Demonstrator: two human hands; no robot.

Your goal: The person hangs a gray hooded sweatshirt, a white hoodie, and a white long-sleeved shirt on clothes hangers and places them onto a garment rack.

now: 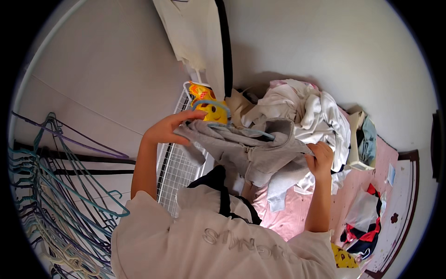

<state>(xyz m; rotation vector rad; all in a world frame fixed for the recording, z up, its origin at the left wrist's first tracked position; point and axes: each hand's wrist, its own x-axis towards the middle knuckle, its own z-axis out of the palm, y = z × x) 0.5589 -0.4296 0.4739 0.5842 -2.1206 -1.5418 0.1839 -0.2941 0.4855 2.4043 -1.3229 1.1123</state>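
Note:
A grey zip-front jacket (264,157) hangs between my two hands, with a light blue clothes hanger (259,132) partly inside its neck opening. My left hand (170,127) curves around the jacket's left shoulder end, fingers above and thumb below. On the other side, my right hand (320,158) pinches the jacket's edge between thumb and fingers. One grey sleeve dangles below toward the pink bed cover. A blue loop, seemingly the hanger's hook, stands in front of a yellow bag. Folds of cloth hide most of the hanger.
Several clothes hangers (69,195) crowd a rail at left. White wire shelving (179,174) stands behind my left arm. Pale clothes (313,108) are heaped on the pink bed cover (289,212). A white garment (202,38) hangs overhead. A cream box (362,164) holds cloth at right.

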